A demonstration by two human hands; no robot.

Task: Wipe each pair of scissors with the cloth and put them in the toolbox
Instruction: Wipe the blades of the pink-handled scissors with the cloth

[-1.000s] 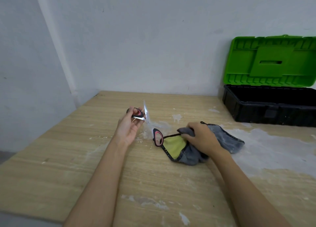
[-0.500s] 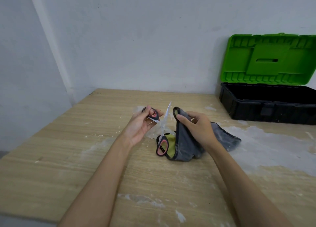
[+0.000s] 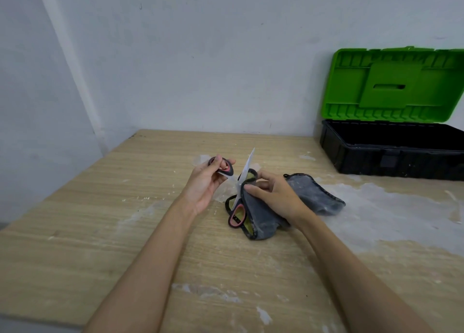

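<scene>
Gripping one scissor handle, the left hand (image 3: 204, 184) holds the open scissors (image 3: 238, 194); the right hand (image 3: 273, 194) now pinches the grey cloth (image 3: 313, 194) against the blade, toolbox (image 3: 391, 154) beyond it.

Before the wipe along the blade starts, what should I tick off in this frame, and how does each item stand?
1. Scissors held: ok. The left hand grips one handle loop, and the scissors are spread wide open.
2. Cloth in hand: ok. The right hand pinches a fold beside the raised blade.
3. Cloth wrapped around the blade: cannot tell. The fold sits by the blade, but contact is unclear.
4. Fingers off the sharp edge: cannot tell.
5. Toolbox ready: ok. Its lid stands open, at the back right of the table.
6. Toolbox contents: cannot tell, the inside is dark.
</scene>
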